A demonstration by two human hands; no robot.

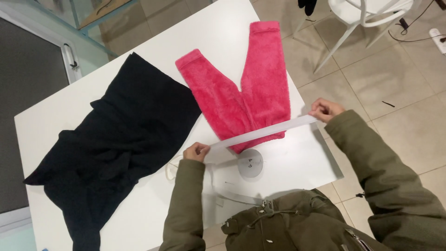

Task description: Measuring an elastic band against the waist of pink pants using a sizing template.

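White measuring tape (265, 132), a flat pale strip, runs taut between both hands across the waist end of the pink fleece trousers (246, 88). Left hand (196, 151) pinches the tape's lower end, fingers closed on it, just off the waistband corner on the near side. Right hand (325, 110) pinches the upper end, fingers closed too, just past the other waistband corner, at the edge of the white table (223, 28). Tape lies over the fabric, touching it, slightly tilted, rising from left hand to right hand. Slack tail of the tape seems to drop from the left hand toward the body, hard to follow.

Pink fleece trousers lie flat beyond the hands, two legs spread in a V pointing away, cuffs far from both hands. Black cloth garment (116, 144), crumpled and spread wide, sits beyond and outward of the left hand, its edge meeting the near trouser leg. Round grey disc (251, 163) rests on the table between the hands, nearer the body, just beside the waistband; can't tell what it is. Both arms are in olive green jacket sleeves (371, 158). White plastic chair (371, 11) stands on the tiled floor (399, 93), well beyond the right hand.
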